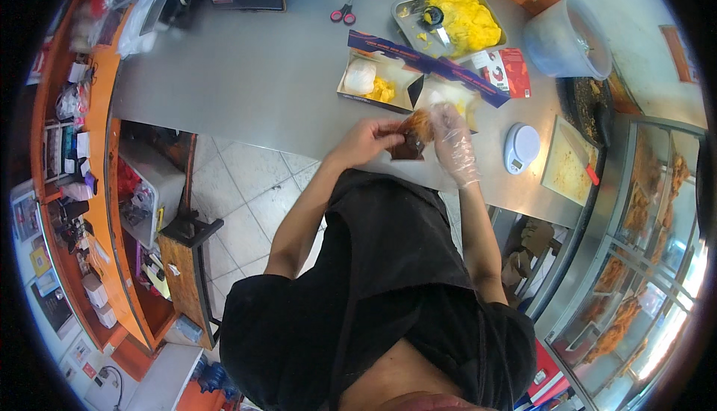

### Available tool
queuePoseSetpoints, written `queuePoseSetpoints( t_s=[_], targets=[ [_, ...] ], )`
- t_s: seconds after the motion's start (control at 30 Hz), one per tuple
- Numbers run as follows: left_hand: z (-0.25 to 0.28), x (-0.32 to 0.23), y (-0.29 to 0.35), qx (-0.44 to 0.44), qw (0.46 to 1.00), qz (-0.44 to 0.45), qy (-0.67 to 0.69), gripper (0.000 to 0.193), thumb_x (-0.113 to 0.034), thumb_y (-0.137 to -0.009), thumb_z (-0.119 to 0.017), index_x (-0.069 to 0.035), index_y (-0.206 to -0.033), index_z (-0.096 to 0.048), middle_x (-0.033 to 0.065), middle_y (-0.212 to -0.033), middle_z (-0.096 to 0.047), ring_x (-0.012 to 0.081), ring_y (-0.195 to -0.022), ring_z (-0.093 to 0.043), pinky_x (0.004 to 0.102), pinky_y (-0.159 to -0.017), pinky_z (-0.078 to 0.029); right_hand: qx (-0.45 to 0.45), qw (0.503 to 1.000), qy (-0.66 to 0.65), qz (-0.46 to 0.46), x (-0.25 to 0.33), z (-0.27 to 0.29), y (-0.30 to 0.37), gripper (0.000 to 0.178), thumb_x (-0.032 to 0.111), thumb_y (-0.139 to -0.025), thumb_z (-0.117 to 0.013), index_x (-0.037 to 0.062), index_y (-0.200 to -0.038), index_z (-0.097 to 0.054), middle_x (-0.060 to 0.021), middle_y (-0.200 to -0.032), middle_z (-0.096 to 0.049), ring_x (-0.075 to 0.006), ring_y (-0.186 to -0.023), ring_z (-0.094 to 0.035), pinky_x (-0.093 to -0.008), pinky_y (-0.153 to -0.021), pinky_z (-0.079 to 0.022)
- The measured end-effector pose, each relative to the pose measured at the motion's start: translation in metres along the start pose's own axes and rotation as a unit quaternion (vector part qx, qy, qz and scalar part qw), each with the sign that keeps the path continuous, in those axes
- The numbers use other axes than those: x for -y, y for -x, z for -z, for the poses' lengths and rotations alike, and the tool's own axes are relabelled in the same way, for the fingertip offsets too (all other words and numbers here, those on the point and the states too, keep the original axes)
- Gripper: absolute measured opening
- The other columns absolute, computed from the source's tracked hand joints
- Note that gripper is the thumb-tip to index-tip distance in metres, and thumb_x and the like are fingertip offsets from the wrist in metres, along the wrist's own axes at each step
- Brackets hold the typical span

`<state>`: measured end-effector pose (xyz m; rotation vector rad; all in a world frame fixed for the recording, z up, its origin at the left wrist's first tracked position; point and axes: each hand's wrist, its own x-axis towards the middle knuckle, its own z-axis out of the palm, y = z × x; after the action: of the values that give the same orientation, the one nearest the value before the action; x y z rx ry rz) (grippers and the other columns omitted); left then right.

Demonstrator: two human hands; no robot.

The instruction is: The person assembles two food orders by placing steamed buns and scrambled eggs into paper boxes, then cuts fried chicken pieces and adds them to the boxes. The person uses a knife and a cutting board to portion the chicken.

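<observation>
At the counter's near edge, my bare left hand (364, 143) grips a small dark brown packet (407, 148). A clear plastic glove covers my right hand (452, 142), whose fingers hold a golden-brown fried piece (418, 123), apparently fried chicken, at the packet's top. My fingers partly hide both. Just beyond stands an open box (349, 100) with a white wrapped bundle (360, 77) and yellow scrambled egg (382, 90) in it. To its right, a second open box (470, 119) holds something white and a little yellow food, partly behind my right hand.
A metal tray (403, 31) of yellow egg with a black-handled scoop (433, 16) lies farther back. Rightward are a kitchen scale (521, 148), a cutting board (560, 175) with a red-handled knife (590, 172), a plastic tub (556, 41) and a glass food cabinet (635, 261). Scissors (343, 15) lie behind.
</observation>
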<state>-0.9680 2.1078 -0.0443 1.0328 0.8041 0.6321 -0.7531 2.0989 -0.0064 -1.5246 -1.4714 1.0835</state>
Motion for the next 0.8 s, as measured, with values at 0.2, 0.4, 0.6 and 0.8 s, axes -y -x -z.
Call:
queuePoseSetpoints(
  t_s=[0.2,0.4,0.6,0.8],
  targets=[
    [0.044,-0.043,-0.046,-0.048,0.964,-0.089,-0.245,0.018,-0.011,-0.097,-0.069,-0.004,-0.113,-0.069,0.0013,-0.099,-0.073,0.0081,-0.087,-0.066,0.0259,-0.08,-0.053,-0.07,0.992,-0.104,-0.017,0.017,0.009,-0.025,0.01,0.004,-0.106,-0.049,-0.0007,-0.11,-0.056,-0.0078,-0.101,-0.065,-0.0126,-0.082,-0.064,-0.0297,-0.072,-0.06],
    [0.06,-0.043,-0.058,-0.184,0.962,-0.105,-0.172,0.013,-0.013,-0.097,-0.067,-0.002,-0.105,-0.068,0.0056,-0.094,-0.074,0.0145,-0.084,-0.069,0.0281,-0.076,-0.054,-0.087,0.985,-0.15,0.009,0.021,0.019,-0.039,0.013,0.006,-0.108,-0.046,-0.002,-0.114,-0.053,-0.0098,-0.109,-0.064,-0.0134,-0.09,-0.066,-0.0292,-0.072,-0.063],
    [0.091,-0.03,-0.069,-0.319,0.878,-0.196,-0.299,0.014,-0.012,-0.1,-0.063,-0.001,-0.107,-0.066,0.0138,-0.098,-0.073,0.0243,-0.088,-0.072,0.0339,-0.079,-0.056,-0.121,0.986,-0.112,-0.008,0.008,0.033,-0.026,0.012,0.008,-0.108,-0.047,-0.0011,-0.114,-0.053,-0.0109,-0.11,-0.064,-0.0146,-0.093,-0.067,-0.029,-0.072,-0.063],
    [0.099,-0.003,-0.088,-0.34,0.801,-0.284,-0.403,0.012,-0.011,-0.101,-0.06,-0.002,-0.107,-0.065,0.0158,-0.098,-0.074,0.0266,-0.091,-0.073,0.0369,-0.081,-0.056,-0.15,0.984,-0.085,-0.055,-0.016,0.043,-0.014,0.011,0.01,-0.108,-0.049,-0.0003,-0.11,-0.053,-0.0101,-0.105,-0.065,-0.0139,-0.088,-0.067,-0.0298,-0.07,-0.062]
  ],
)
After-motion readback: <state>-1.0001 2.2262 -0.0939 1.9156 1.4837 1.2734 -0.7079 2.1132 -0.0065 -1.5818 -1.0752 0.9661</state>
